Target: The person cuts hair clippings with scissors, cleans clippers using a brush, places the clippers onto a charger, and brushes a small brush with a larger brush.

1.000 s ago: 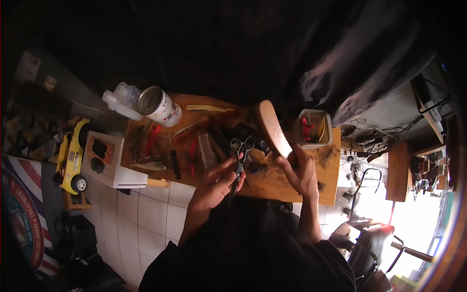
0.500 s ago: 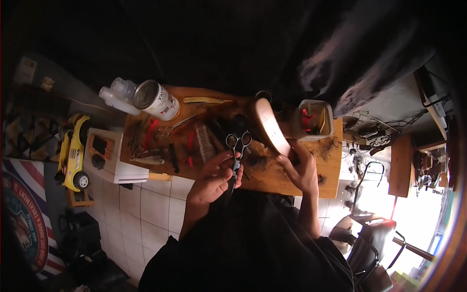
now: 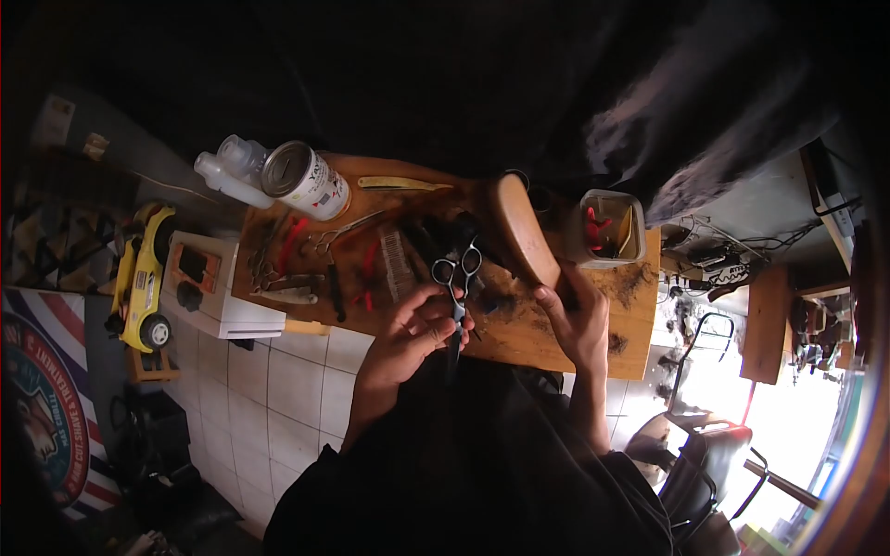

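My left hand [image 3: 405, 338] is closed around the blade part of a pair of scissors [image 3: 457, 301]. The finger loops stick up above my fingers, and the dark blades point down toward my black clothing. In my right hand [image 3: 581, 315] is a brush with a long, curved wooden back [image 3: 527, 227]. My thumb rests near its lower end, and its bristle side is turned away and mostly lost in shadow. Both tools are raised above a wooden table [image 3: 612, 338] strewn with hair clippings. A pale comb [image 3: 398, 264] lies just beyond my left hand.
A straight razor [image 3: 400, 184], a white can [image 3: 320, 190] and clear bottles [image 3: 232, 181] sit along the table's far side. At its right end stands a plastic tub [image 3: 632, 236] with red clips. More scissors [image 3: 343, 233] lie on the left. A white cabinet [image 3: 218, 301] adjoins the table.
The brush has tilted slightly in my right hand, and the bright glare on its back has faded. The scissors stay in my left hand, almost unmoved. The whole view has shifted a little.
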`<state>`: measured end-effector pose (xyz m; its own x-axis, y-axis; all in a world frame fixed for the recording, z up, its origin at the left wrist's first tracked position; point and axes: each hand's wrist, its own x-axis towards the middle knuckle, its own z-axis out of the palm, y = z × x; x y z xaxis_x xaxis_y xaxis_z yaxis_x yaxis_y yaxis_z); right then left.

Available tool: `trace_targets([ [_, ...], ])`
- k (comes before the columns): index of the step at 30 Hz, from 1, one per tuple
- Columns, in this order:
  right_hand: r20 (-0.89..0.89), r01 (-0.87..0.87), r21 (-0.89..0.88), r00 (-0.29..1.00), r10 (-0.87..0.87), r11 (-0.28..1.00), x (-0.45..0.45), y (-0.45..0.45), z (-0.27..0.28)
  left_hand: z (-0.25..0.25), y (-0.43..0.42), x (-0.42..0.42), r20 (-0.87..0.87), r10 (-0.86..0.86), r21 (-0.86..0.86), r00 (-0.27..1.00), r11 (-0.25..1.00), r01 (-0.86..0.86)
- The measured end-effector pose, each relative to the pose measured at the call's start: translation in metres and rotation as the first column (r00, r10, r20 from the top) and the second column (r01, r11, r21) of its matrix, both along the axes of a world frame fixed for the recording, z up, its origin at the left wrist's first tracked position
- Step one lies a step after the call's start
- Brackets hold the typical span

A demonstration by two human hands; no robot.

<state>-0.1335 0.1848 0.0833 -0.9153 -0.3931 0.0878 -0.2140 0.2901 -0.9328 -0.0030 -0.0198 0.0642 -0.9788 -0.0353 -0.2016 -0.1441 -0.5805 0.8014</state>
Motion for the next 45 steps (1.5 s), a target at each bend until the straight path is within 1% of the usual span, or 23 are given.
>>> trace_targets([
  [3, -0.096, -0.22, -0.094, 0.973, 0.211, 0.971, 0.001, 0.009, 0.0, 0.006, 0.007, -0.005, 0.058, 0.13, -0.027, 0.99, 0.991, -0.129],
  [4, 0.034, -0.351, -0.061, 0.935, 0.353, 0.935, 0.001, 0.014, 0.004, 0.002, 0.008, -0.006, 0.045, 0.195, -0.048, 0.98, 0.98, -0.193],
  [5, -0.091, -0.423, -0.05, 0.904, 0.418, 0.905, 0.001, 0.013, -0.005, -0.006, 0.01, -0.006, 0.032, 0.257, -0.068, 0.966, 0.965, -0.254],
  [7, -0.064, -0.444, -0.029, 0.895, 0.442, 0.895, 0.005, 0.004, 0.01, -0.013, 0.007, -0.005, -0.002, 0.227, -0.103, 0.974, 0.969, -0.226],
  [9, -0.023, -0.247, 0.114, 0.968, 0.251, 0.962, 0.005, 0.004, 0.007, -0.01, -0.001, -0.003, -0.039, 0.042, -0.14, 0.998, 0.989, -0.047],
  [11, -0.028, 0.014, 0.141, 1.0, -0.011, 0.99, 0.003, -0.003, 0.002, 0.003, 0.005, -0.005, -0.003, 0.055, -0.138, 0.999, 0.989, -0.054],
  [13, -0.244, 0.093, 0.113, 0.968, -0.063, 0.989, 0.0, -0.005, 0.002, 0.008, 0.01, -0.007, 0.017, 0.091, -0.17, 0.996, 0.982, -0.087],
  [16, -0.253, 0.051, 0.031, 0.967, -0.041, 0.998, 0.002, -0.004, 0.009, 0.003, 0.017, -0.008, -0.04, 0.256, -0.038, 0.966, 0.966, -0.257],
  [19, -0.173, -0.175, -0.105, 0.973, 0.155, 0.979, 0.009, -0.002, 0.01, -0.005, 0.005, -0.01, 0.007, 0.16, -0.136, 0.987, 0.978, -0.158],
  [20, -0.095, -0.193, -0.155, 0.979, 0.18, 0.969, 0.016, -0.005, 0.014, -0.01, 0.004, -0.01, -0.028, 0.186, -0.184, 0.982, 0.965, -0.188],
  [21, -0.115, -0.211, -0.168, 0.974, 0.194, 0.963, 0.021, -0.008, 0.01, -0.014, 0.004, -0.009, -0.062, 0.209, -0.23, 0.976, 0.949, -0.217],
  [23, -0.18, -0.266, -0.035, 0.95, 0.255, 0.963, 0.026, -0.014, 0.012, -0.016, 0.008, -0.008, -0.129, 0.275, -0.309, 0.953, 0.902, -0.302],
  [25, -0.188, -0.262, 0.022, 0.947, 0.261, 0.965, 0.027, -0.019, 0.015, -0.009, 0.015, -0.009, -0.208, 0.364, -0.375, 0.908, 0.827, -0.418],
  [30, -0.132, -0.252, 0.051, 0.957, 0.257, 0.966, 0.023, -0.014, 0.013, -0.008, 0.002, -0.004, -0.19, 0.465, -0.349, 0.865, 0.791, -0.502],
  [33, -0.134, -0.144, 0.134, 0.978, 0.162, 0.981, 0.021, -0.011, 0.012, -0.008, 0.003, -0.009, -0.242, 0.611, -0.068, 0.754, 0.764, -0.641],
  [34, -0.126, -0.095, 0.141, 0.986, 0.113, 0.985, 0.02, -0.01, 0.013, -0.008, 0.003, -0.01, -0.325, 0.618, -0.122, 0.716, 0.724, -0.679],
  [35, -0.135, -0.06, 0.149, 0.988, 0.08, 0.987, 0.019, -0.01, 0.012, -0.006, -0.004, -0.009, -0.309, 0.591, -0.154, 0.746, 0.742, -0.652],
  [37, -0.15, 0.01, 0.167, 0.989, 0.015, 0.986, 0.017, -0.008, 0.008, 0.003, -0.006, -0.01, -0.401, 0.516, -0.364, 0.757, 0.668, -0.649],
  [38, -0.152, 0.013, 0.131, 0.988, 0.007, 0.991, 0.016, -0.007, 0.007, 0.007, -0.001, -0.012, -0.356, 0.545, -0.361, 0.759, 0.669, -0.65],
  [39, -0.164, -0.035, 0.118, 0.985, 0.055, 0.992, 0.018, -0.009, 0.011, 0.008, 0.003, -0.014, -0.309, 0.572, -0.356, 0.76, 0.672, -0.65],
  [40, -0.176, -0.082, 0.106, 0.979, 0.1, 0.991, 0.02, -0.01, 0.019, 0.009, 0.005, -0.013, -0.253, 0.545, -0.435, 0.8, 0.675, -0.597],
  [43, -0.155, -0.314, -0.034, 0.94, 0.305, 0.949, 0.027, -0.014, 0.025, -0.008, 0.014, -0.008, -0.297, 0.54, -0.477, 0.787, 0.63, -0.613],
  [45, -0.274, -0.454, -0.019, 0.859, 0.432, 0.891, 0.029, -0.021, 0.024, -0.01, 0.015, -0.014, -0.388, 0.448, -0.294, 0.806, 0.768, -0.569],
])
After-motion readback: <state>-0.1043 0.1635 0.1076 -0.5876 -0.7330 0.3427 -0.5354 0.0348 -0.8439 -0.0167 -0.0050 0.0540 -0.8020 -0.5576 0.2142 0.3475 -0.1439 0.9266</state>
